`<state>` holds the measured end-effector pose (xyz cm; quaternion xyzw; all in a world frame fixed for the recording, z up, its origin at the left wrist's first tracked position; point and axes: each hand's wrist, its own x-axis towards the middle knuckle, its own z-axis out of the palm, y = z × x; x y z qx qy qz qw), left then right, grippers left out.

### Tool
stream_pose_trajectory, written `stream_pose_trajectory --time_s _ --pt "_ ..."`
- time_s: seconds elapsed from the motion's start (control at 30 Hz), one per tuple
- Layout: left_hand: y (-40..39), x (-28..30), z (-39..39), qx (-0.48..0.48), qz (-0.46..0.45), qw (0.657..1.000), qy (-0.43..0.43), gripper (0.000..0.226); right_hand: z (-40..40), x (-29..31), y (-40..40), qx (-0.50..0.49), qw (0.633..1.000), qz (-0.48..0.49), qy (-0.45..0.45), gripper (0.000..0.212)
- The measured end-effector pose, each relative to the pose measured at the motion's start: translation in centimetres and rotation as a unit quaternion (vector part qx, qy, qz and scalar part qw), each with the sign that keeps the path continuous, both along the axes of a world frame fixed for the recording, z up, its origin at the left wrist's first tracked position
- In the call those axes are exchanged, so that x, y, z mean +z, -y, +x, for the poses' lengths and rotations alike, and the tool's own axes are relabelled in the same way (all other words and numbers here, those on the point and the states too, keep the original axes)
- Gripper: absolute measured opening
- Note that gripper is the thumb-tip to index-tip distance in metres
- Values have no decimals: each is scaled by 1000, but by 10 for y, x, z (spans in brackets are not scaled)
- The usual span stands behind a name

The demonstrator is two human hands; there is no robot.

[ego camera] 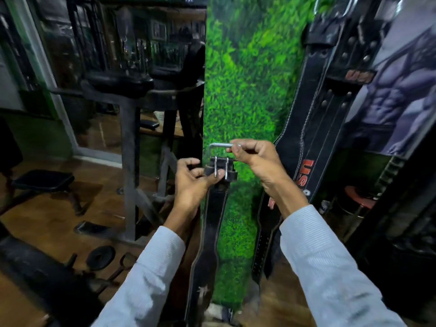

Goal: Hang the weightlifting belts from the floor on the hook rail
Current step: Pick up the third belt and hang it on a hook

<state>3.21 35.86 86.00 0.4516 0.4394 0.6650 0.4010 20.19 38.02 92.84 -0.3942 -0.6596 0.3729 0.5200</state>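
Note:
I hold a black leather weightlifting belt (pixel 212 223) upright against a green grass-print wall panel (pixel 245 90). My left hand (pixel 193 182) pinches the belt just below its buckle. My right hand (pixel 254 161) grips the silver metal buckle frame (pixel 218 147), lifted above the belt's two prongs (pixel 221 169). The belt's long tail hangs down to the floor. To the right, another black belt (pixel 304 138) with red lettering hangs on the wall, and more black belts (pixel 342 55) hang above it. The hook rail itself is not visible.
A mirror and a dark metal gym machine frame (pixel 129 149) stand at left. A small black bench (pixel 42 182), a weight plate (pixel 100 257) and handles lie on the wooden floor. A poster of a muscular torso (pixel 396 95) covers the right wall.

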Motion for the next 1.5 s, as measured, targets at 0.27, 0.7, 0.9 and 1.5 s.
stream_pose_trajectory --time_s 0.27,0.7,0.9,1.5 --pt "-46 99 3 -41 116 952 -281 63 36 98 -53 -152 969 186 56 7" --pt "-133 313 78 116 344 883 -296 12 81 260 -106 -298 895 326 63 20" --pt "-158 360 106 159 307 862 -370 19 97 297 -108 -447 803 346 192 27" --pt "-169 322 119 151 290 873 -361 12 106 249 -111 -491 758 373 211 18"
